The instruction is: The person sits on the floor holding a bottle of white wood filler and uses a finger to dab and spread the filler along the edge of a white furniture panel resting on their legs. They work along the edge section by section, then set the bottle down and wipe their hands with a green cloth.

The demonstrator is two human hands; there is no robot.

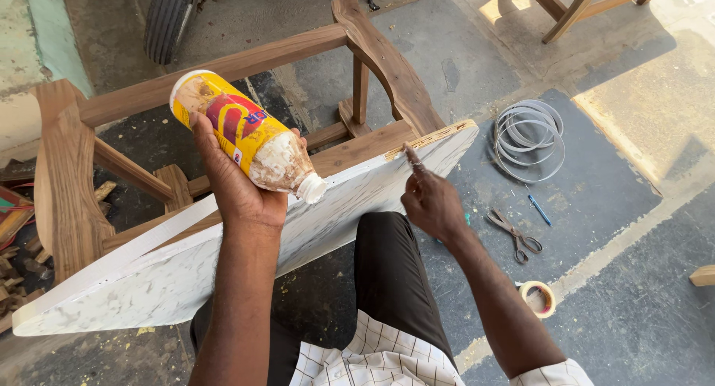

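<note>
Your left hand (237, 183) grips the yellow glue bottle (244, 137), tilted nozzle-down toward the white laminated board (179, 270) on the wooden chair frame (223, 67), while your empty right hand (430, 201) touches that board's edge with one extended fingertip.

Single view only, taken from a head-worn camera, pitched steeply down and slightly forward over the wearer's own lap. Both forearms are seen entering from the bottom edge, so the hands are framed at arm's length, close range. The left hand (238, 181) is placed left of centre, the right hand (428, 203) just right of centre. A white board (186, 270) on a wooden chair frame (67, 177) is cut diagonally across the mid frame. Concrete floor (633, 133) is covered out to the top and right edges. No second view, so no overlap.
</note>
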